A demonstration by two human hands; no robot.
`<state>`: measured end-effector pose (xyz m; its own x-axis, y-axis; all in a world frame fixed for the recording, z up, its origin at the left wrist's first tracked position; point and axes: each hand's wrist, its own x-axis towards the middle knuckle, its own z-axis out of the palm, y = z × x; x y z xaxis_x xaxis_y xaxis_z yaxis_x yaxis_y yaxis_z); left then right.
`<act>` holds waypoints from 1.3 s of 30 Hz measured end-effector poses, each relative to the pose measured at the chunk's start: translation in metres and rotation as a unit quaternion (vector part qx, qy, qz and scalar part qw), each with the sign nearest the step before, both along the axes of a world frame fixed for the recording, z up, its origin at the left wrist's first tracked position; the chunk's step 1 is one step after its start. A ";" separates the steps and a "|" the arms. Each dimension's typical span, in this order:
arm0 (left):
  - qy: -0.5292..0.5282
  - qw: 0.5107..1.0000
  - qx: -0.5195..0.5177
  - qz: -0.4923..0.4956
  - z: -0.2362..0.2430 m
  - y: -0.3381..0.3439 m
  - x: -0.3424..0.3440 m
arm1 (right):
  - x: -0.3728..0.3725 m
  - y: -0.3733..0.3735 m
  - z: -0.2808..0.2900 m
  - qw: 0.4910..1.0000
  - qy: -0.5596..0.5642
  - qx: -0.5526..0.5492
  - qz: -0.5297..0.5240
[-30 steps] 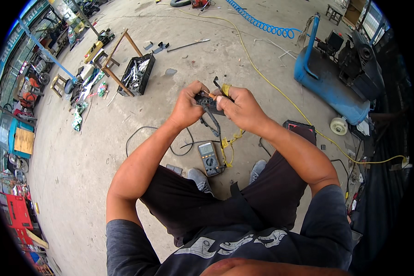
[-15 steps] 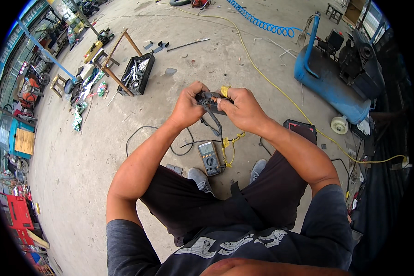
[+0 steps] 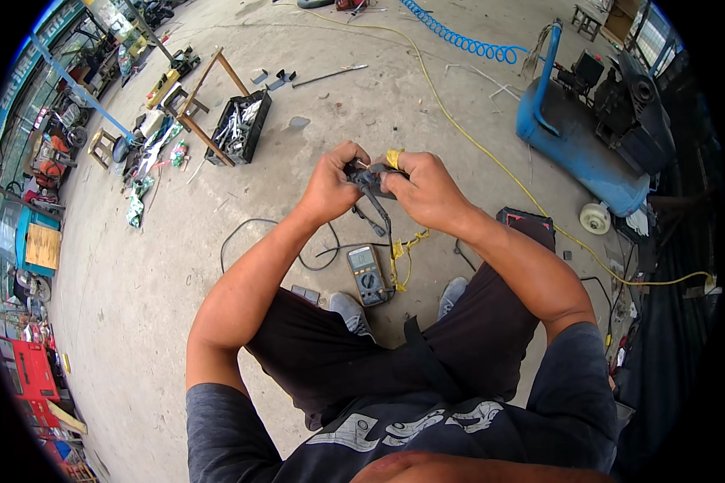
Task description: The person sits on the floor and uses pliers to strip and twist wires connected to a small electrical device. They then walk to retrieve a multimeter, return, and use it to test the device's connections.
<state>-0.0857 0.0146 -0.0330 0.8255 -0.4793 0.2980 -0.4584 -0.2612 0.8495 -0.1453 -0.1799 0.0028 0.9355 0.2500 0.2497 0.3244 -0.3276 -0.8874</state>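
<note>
In front of my knees, both hands grip a black wiring harness (image 3: 370, 180). My left hand (image 3: 333, 185) is closed on its left end, with a thin light wire showing by the fingertips. Closed on the right end is my right hand (image 3: 421, 191), next to a wrap of yellow tape (image 3: 394, 158). My fingers partly hide the middle of the harness. From it hangs a short black cable end (image 3: 369, 220). A longer lead runs down beside yellow-taped wire (image 3: 401, 278) to a grey digital multimeter (image 3: 368, 277), which lies face up between my shoes.
A black crate of metal tools (image 3: 242, 129) stands far left by a wooden frame (image 3: 187, 117). At the right are a blue compressor tank (image 3: 568, 145) and a yellow hose (image 3: 495, 171). A black case (image 3: 532, 220) sits by my right knee; a black cable (image 3: 250, 221) loops on the floor.
The fingers have shifted slightly on the harness. An orange-brown bit between them no longer shows; a thin light wire now shows by the left fingertips. The arms stay in place.
</note>
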 end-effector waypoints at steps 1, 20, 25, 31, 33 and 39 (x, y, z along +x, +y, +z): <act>0.006 1.000 -0.001 -0.002 0.000 -0.001 0.001 | 0.001 -0.001 -0.001 1.000 -0.005 0.006 -0.004; -0.008 0.999 -0.023 0.020 0.000 -0.001 0.001 | 0.006 0.001 -0.010 1.000 -0.020 0.009 -0.011; -0.012 1.000 -0.007 0.024 0.001 -0.001 0.002 | 0.009 -0.001 -0.013 1.000 -0.024 0.002 -0.007; -0.002 1.000 -0.011 0.023 -0.003 0.000 0.004 | 0.006 -0.001 -0.007 1.000 -0.002 -0.023 0.002; -0.006 1.000 -0.007 0.023 -0.002 0.000 0.003 | 0.006 0.000 -0.008 1.000 -0.006 -0.020 0.001; -0.002 1.000 -0.001 0.020 0.005 -0.003 0.000 | 0.007 -0.002 -0.010 1.000 0.007 -0.016 0.001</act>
<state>-0.0862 0.0115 -0.0280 0.8431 -0.4445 0.3026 -0.4507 -0.2773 0.8485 -0.1386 -0.1817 -0.0068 0.9383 0.2603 0.2278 0.3125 -0.3553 -0.8810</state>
